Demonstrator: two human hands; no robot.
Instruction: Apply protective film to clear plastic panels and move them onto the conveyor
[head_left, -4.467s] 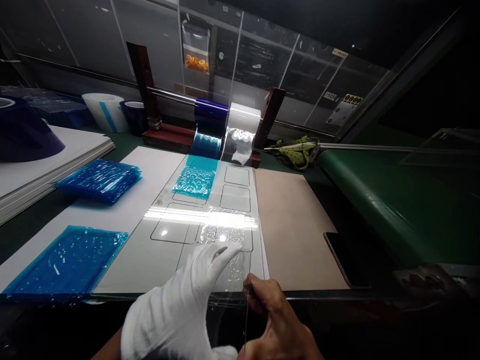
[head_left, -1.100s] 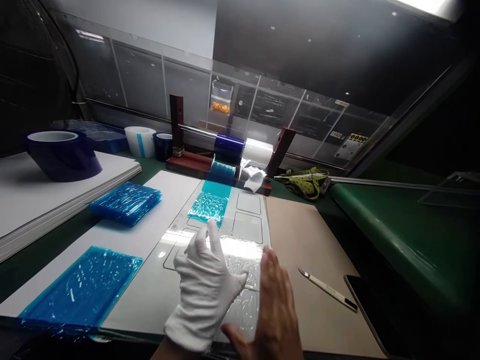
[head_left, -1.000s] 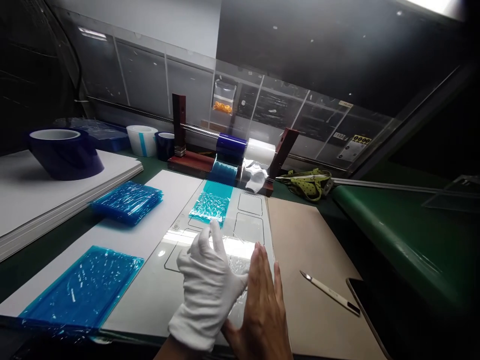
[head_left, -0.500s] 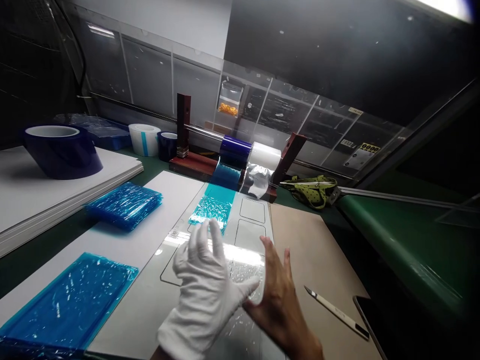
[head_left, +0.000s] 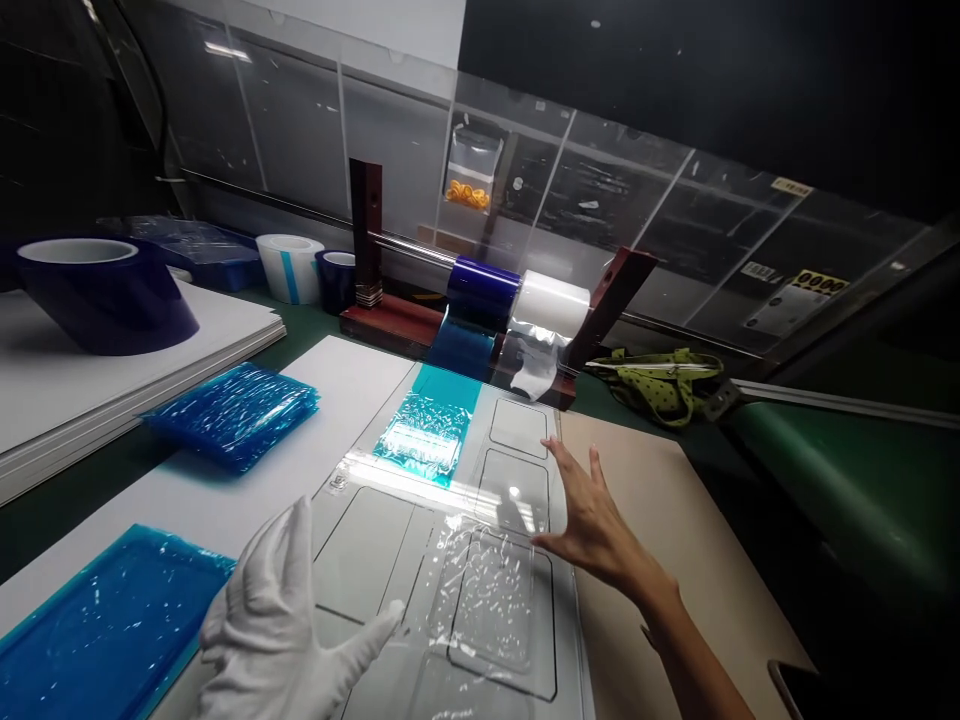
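My left hand (head_left: 277, 620), in a white glove, is held with thumb and fingers spread over the left part of a glossy sheet marked with black outlined rectangles (head_left: 367, 555). My bare right hand (head_left: 600, 515) hovers by the sheet's right edge, fingers apart and holding nothing. Between the two lies a wrinkled, bubbly clear film piece (head_left: 491, 595) across one of the outlines. Farther up the sheet is a strip of turquoise film (head_left: 427, 425).
A dark red stand (head_left: 365, 235) carries a blue film roll (head_left: 484, 290) and a clear film roll (head_left: 551, 300). Stacks of blue film (head_left: 240, 415) lie left, near a big blue tape roll (head_left: 112, 295). Brown board (head_left: 630, 470) and a green patterned pouch (head_left: 660, 385) are at right.
My hands have moved apart: the left toward the lower left, the right up and rightward. The clear film between them is more exposed. My right arm now covers most of the pen.
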